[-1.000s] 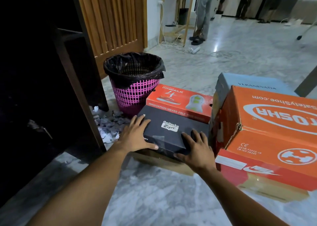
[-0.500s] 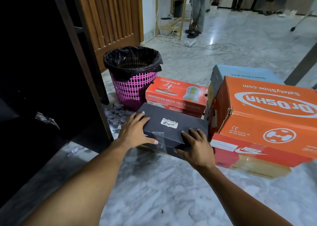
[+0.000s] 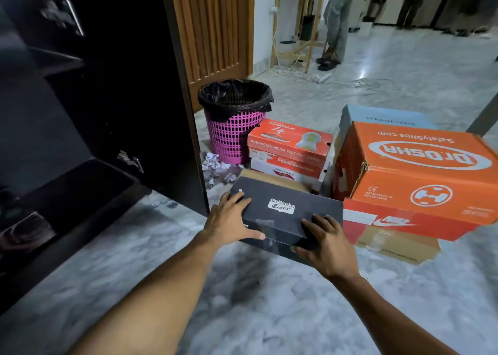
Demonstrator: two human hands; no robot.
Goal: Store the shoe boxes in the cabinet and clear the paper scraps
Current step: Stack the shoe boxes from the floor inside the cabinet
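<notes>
A black shoe box (image 3: 285,214) with a white label is held up off the brown box (image 3: 272,179) behind it. My left hand (image 3: 229,220) grips its left end and my right hand (image 3: 326,244) grips its near right corner. Behind it stand stacked red and white shoe boxes (image 3: 288,149). To the right, a large orange box (image 3: 415,174) sits on a red box (image 3: 398,222), with a light blue box (image 3: 382,117) behind. Crumpled paper scraps (image 3: 215,166) lie on the floor beside the dark cabinet (image 3: 80,139), whose door stands open.
A pink waste basket (image 3: 234,122) with a black liner stands by the cabinet's side panel (image 3: 186,112). A person's legs (image 3: 336,23) and cables are farther back on the marble floor (image 3: 242,300). A wooden slatted door (image 3: 213,31) is behind the basket.
Both hands have lifted the black box off the brown box and drawn it toward me. The view has shifted, showing more of the open cabinet on the left.
</notes>
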